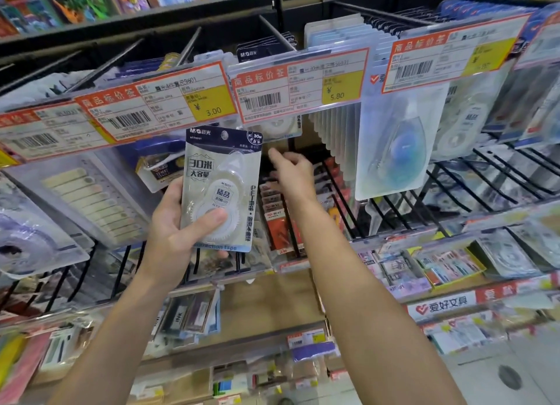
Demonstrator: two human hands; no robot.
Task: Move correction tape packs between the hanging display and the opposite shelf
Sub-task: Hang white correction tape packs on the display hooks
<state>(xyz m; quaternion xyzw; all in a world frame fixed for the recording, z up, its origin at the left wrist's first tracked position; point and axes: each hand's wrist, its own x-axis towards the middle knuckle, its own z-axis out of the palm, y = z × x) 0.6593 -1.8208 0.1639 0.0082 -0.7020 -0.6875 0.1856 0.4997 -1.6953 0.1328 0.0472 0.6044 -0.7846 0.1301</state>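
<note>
One correction tape pack is off the pegs, held upright in front of the hanging display, just below the row of price tags. Three price tags read clearly along that top rail: the 3.00 tag on the left, the 5.80 tag in the middle, and a third tag to the right whose price is too blurred to read; part of another shows at the far left edge.

The left hand grasps the pack from behind, thumb pressed across the round dispenser on its front, fingers wrapped round the back edge. The right hand reaches up beside the pack, fingers loosely spread and holding nothing, the forefinger pointing toward the dark gap under the 5.80 tag.

Behind that tag hangs a dense file of clear blister packs, too many to count. To the right a blue teardrop-shaped tape pack hangs at the front of its peg. Lower black wire pegs carry red-carded packs, and the lower shelves hold mixed stationery.
</note>
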